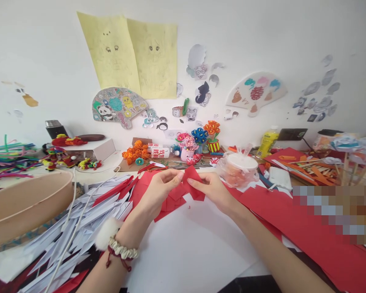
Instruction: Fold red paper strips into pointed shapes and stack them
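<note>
Between both hands, above a white sheet (pixel 198 240), is a small folded piece of red paper (pixel 195 184). My right hand (pixel 215 191) grips it, thumb across its front. The fingertips of my left hand (pixel 160 187) are pinched together at the paper's left edge; whether they hold it firmly is hard to see. Behind and below my left hand lie several red paper pieces (pixel 173 199). A cream scrunchie (pixel 123 249) and a dark red cord circle my left wrist.
White paper strips (pixel 88 219) and a tan basin (pixel 27 203) are on the left. Large red sheets (pixel 293 219) cover the right. Along the wall stand pipe-cleaner flowers (pixel 187 142), a lidded plastic cup (pixel 240 165) and a yellow bottle (pixel 267 142). A white cable (pixel 68 228) crosses the strips.
</note>
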Action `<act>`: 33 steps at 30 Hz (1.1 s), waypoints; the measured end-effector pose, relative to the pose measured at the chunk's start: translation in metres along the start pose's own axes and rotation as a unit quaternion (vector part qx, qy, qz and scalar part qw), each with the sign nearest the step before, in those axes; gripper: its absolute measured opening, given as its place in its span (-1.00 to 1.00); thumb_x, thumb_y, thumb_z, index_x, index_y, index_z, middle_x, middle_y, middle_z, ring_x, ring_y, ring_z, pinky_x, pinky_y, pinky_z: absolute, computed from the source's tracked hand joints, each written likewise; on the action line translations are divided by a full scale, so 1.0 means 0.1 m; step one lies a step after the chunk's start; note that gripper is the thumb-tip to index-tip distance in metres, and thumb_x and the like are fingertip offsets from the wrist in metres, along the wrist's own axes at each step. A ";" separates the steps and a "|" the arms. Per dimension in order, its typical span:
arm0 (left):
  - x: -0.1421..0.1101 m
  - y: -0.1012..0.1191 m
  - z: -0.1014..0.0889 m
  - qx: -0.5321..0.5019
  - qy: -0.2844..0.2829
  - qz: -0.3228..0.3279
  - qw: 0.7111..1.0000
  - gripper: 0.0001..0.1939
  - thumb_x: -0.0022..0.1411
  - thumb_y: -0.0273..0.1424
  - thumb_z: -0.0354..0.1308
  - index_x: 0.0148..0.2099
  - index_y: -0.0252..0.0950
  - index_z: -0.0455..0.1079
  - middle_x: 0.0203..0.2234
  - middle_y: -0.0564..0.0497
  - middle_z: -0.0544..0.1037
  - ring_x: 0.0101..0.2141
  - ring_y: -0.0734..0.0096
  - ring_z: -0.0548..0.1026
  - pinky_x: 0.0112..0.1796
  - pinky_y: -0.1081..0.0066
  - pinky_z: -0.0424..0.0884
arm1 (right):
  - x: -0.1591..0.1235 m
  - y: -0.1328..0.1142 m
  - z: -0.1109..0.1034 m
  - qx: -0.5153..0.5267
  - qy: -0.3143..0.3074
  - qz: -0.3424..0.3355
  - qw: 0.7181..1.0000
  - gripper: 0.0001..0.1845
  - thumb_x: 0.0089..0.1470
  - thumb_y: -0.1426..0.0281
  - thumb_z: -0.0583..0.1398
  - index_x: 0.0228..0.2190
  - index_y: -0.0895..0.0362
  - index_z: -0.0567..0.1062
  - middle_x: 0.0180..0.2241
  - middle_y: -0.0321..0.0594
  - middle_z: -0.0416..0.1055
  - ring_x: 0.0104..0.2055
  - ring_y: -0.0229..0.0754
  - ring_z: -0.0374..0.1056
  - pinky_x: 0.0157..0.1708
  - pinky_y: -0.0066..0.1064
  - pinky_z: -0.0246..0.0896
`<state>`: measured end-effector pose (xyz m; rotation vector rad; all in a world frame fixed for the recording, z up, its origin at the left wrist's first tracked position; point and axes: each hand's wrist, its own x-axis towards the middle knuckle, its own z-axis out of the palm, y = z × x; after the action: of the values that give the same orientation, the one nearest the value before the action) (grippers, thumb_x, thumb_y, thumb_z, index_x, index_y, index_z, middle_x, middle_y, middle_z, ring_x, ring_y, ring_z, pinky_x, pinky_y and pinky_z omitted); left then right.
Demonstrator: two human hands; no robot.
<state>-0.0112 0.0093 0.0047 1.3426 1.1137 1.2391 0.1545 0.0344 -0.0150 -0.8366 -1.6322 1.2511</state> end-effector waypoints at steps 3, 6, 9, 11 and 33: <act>-0.01 0.03 0.01 0.008 -0.010 0.008 1.000 -0.67 0.04 -0.15 0.26 -0.26 -0.31 0.51 -0.40 -0.01 0.55 -0.36 0.40 0.43 -0.34 0.46 0.29 | 0.00 0.01 -0.01 -0.006 0.001 -0.005 1.000 -0.58 -0.07 0.06 0.25 -0.53 0.22 0.50 -0.54 -0.27 0.38 -0.51 -0.29 0.21 -0.51 -0.45 0.09; -0.02 0.05 0.02 0.018 -0.019 0.009 1.000 -0.65 0.09 -0.13 0.21 -0.20 -0.30 0.52 -0.42 0.00 0.55 -0.34 0.38 0.43 -0.32 0.45 0.29 | 0.00 0.02 -0.01 -0.005 0.005 -0.012 1.000 -0.58 -0.03 0.07 0.23 -0.50 0.23 0.51 -0.53 -0.27 0.38 -0.51 -0.30 0.20 -0.54 -0.46 0.06; -0.03 0.05 0.03 0.023 -0.031 0.010 0.999 -0.65 0.11 -0.13 0.19 -0.19 -0.30 0.52 -0.46 0.01 0.52 -0.33 0.37 0.41 -0.32 0.45 0.29 | 0.01 0.04 -0.02 0.013 0.019 -0.010 1.000 -0.59 -0.03 0.08 0.23 -0.42 0.22 0.54 -0.49 -0.24 0.43 -0.50 -0.27 0.26 -0.53 -0.45 0.10; -0.02 0.04 0.03 0.026 -0.040 0.009 0.999 -0.64 0.13 -0.13 0.18 -0.19 -0.30 0.51 -0.49 0.02 0.48 -0.35 0.39 0.39 -0.32 0.46 0.28 | 0.01 0.04 -0.03 0.033 0.022 -0.007 0.999 -0.59 -0.05 0.10 0.26 -0.35 0.21 0.56 -0.44 -0.20 0.48 -0.46 -0.23 0.32 -0.50 -0.44 0.16; 0.03 -0.06 0.06 0.121 0.020 0.091 0.988 -0.74 0.10 -0.20 0.20 -0.31 -0.31 0.46 -0.40 -0.02 0.52 -0.37 0.38 0.42 -0.32 0.41 0.31 | 0.01 0.03 -0.02 0.012 0.039 -0.001 0.999 -0.65 -0.05 0.16 0.25 -0.37 0.21 0.58 -0.46 -0.21 0.48 -0.48 -0.22 0.33 -0.52 -0.44 0.17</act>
<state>-0.0054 0.0126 -0.0012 1.6380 1.2224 1.2979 0.1560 0.0365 -0.0173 -0.8588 -1.5516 1.2202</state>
